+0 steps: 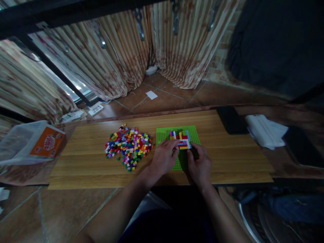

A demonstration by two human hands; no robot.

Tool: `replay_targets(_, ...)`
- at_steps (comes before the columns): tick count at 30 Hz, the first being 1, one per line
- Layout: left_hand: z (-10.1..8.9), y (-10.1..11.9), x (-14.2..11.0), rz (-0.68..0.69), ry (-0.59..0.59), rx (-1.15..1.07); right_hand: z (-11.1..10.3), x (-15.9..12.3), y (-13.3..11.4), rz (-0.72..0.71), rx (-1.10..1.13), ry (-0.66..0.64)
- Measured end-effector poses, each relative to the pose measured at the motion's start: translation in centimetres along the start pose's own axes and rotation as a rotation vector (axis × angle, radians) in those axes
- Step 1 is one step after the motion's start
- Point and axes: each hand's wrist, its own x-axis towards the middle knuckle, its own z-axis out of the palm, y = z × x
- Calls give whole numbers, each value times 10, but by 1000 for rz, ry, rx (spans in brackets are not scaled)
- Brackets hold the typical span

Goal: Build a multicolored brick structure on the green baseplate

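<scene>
A small build of multicoloured toy bricks (183, 144) is on the green studded baseplate (193, 132), near its middle. My left hand (164, 158) reaches over the plate from the left. Its thumb and index finger are closed on the left side of the build. On the other side, my right hand (200, 164) has its curled thumb and forefinger at the build's lower right corner. Fingers hide part of the bricks, and any single small brick held between them is too small to make out.
Left of the baseplate, a loose heap of mixed toy bricks (130, 145) lies on the wooden table (83, 158). A clear plastic tub (20, 138) with an orange label stands beyond the left end. A black flat object (231, 120) and white packets (263, 130) lie at the right.
</scene>
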Motion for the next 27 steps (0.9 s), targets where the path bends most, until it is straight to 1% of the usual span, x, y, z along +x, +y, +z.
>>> replay_targets(3, -2, 1, 1, 15, 2, -5, 0, 0, 0, -2, -4, -5)
replay_targets(6, -7, 4, 0, -26, 43, -113, -1, 0, -1, -12, 2, 11)
replay_targets(8, -10, 7, -3, -129, 91, -277, -3, -1, -5, -24, 19, 57)
replay_targets(10, -13, 12, -6, -275, 130, -507, -6, -3, -11, -58, 49, 88)
replay_targets(11, -14, 14, -8, -352, 137, -632, -8, -5, -15, -84, 70, 82)
replay_targets(15, -19, 25, -15, -631, 94, -1049, -15, -10, -32, -177, 163, -20)
replay_targets(18, -22, 31, -19, -772, 41, -1262, -18, -11, -38, -189, 201, -78)
replay_targets(21, -20, 34, -25, -843, -19, -1367, -21, -12, -36, -169, 207, -103)
replay_targets(24, -12, 34, -31, -906, -70, -1440, -25, -17, -30, -138, 203, -124)
replay_targets(27, -8, 37, -34, -940, -62, -1452, -30, -18, -23, -99, 173, -140)
